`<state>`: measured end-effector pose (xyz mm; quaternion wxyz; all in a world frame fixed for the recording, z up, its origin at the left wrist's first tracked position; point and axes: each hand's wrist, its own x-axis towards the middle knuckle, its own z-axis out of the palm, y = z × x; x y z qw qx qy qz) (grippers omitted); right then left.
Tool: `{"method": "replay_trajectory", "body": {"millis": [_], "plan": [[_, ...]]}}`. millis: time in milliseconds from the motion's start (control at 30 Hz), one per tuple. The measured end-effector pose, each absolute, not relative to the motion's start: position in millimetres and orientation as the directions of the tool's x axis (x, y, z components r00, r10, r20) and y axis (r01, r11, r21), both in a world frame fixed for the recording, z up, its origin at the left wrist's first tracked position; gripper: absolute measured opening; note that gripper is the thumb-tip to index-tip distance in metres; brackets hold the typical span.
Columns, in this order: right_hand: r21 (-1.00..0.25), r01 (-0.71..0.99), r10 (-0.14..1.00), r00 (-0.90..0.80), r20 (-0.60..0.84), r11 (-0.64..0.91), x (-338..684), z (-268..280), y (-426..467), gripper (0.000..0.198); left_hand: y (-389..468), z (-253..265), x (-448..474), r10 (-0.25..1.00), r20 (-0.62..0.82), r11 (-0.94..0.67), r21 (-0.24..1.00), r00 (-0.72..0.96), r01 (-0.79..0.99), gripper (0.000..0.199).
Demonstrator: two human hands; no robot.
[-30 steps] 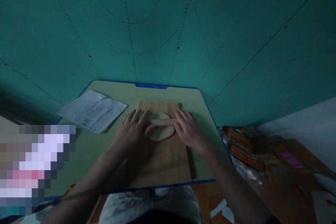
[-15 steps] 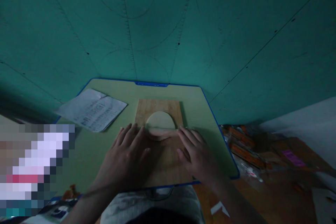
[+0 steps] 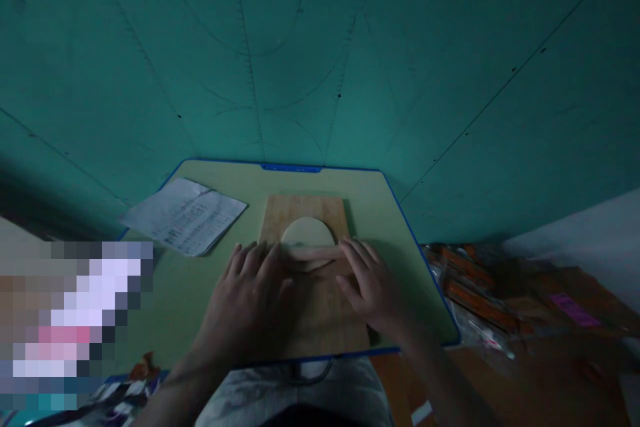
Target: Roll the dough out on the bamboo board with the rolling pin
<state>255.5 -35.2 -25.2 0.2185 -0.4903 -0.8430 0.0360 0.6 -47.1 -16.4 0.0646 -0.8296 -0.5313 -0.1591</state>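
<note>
A flat round of dough [image 3: 307, 231] lies on a wooden board [image 3: 325, 313]. Across its near half rests a slim, pale rolling pin [image 3: 313, 253]. My left hand [image 3: 250, 290] is on the pin's left end, its fingers reaching forward and covering that end. At the other end, my right hand [image 3: 369, 283] has its fingertips over the pin, with the thumb tucked below. Part of the dough shows on the near side of the pin, thin and slightly uneven at the edge.
The board sits on a pale table [image 3: 400, 227] with a blue rim, against a green wall [image 3: 310, 47]. A printed paper sheet [image 3: 185, 217] lies at the back left. Orange packages [image 3: 475, 293] in clear plastic are on the right, below the tabletop.
The whole view has shifted slightly, so the table appears a little lower. The rolling pin is still across the dough, with both hands on it in nearly the same place.
</note>
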Motion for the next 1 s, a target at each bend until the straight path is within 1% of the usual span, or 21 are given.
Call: {"method": "replay_trajectory", "body": {"millis": [100, 167, 267, 333, 433, 533, 567, 600, 633, 700, 767, 900, 1000], "plan": [[-0.244, 0.814, 0.833, -0.438, 0.339, 0.527, 262, -30, -62, 0.057, -74, -20, -4, 0.812, 0.413, -0.455, 0.008, 0.412, 0.890, 0.048], [-0.230, 0.810, 0.827, -0.457, 0.327, 0.539, 263, -31, -59, 0.057, -72, -23, -5, 0.818, 0.390, -0.461, 0.006, 0.423, 0.887, 0.051], [-0.226, 0.810, 0.827, -0.465, 0.315, 0.541, 258, -29, -29, 0.054, -42, -26, -3, 0.854, 0.328, -0.438, 0.039, 0.403, 0.898, 0.052], [-0.228, 0.824, 0.840, -0.441, 0.315, 0.518, 251, -25, -4, 0.051, -19, -25, 0, 0.868, 0.335, -0.405, 0.052, 0.366, 0.913, 0.053], [-0.239, 0.843, 0.860, -0.402, 0.314, 0.481, 244, -20, 15, 0.048, -6, -20, 4, 0.878, 0.335, -0.386, 0.077, 0.340, 0.919, 0.049], [-0.286, 0.819, 0.858, -0.415, 0.303, 0.497, 247, -21, -1, 0.047, -30, -20, 6, 0.872, 0.339, -0.402, 0.082, 0.353, 0.912, 0.048], [-0.302, 0.809, 0.855, -0.419, 0.307, 0.504, 250, -23, -12, 0.047, -44, -21, 6, 0.870, 0.344, -0.401, 0.079, 0.353, 0.913, 0.050], [-0.314, 0.800, 0.851, -0.421, 0.314, 0.511, 254, -25, -24, 0.049, -59, -23, 6, 0.847, 0.390, -0.416, 0.066, 0.361, 0.907, 0.052], [-0.319, 0.795, 0.848, -0.419, 0.324, 0.516, 258, -27, -36, 0.050, -73, -25, 5, 0.837, 0.405, -0.425, 0.059, 0.368, 0.903, 0.055], [-0.325, 0.788, 0.843, -0.420, 0.337, 0.522, 265, -32, -55, 0.054, -95, -27, 4, 0.843, 0.406, -0.419, 0.083, 0.353, 0.904, 0.063], [-0.333, 0.780, 0.840, -0.429, 0.331, 0.530, 270, -35, -64, 0.056, -103, -27, 4, 0.857, 0.396, -0.399, 0.105, 0.330, 0.911, 0.066], [-0.331, 0.771, 0.833, -0.449, 0.322, 0.544, 268, -38, -48, 0.058, -78, -22, 6, 0.864, 0.389, -0.375, 0.072, 0.321, 0.924, 0.057], [-0.304, 0.790, 0.838, -0.441, 0.321, 0.532, 259, -34, -20, 0.058, -45, -18, 9, 0.888, 0.341, -0.351, 0.072, 0.308, 0.933, 0.057]]}}
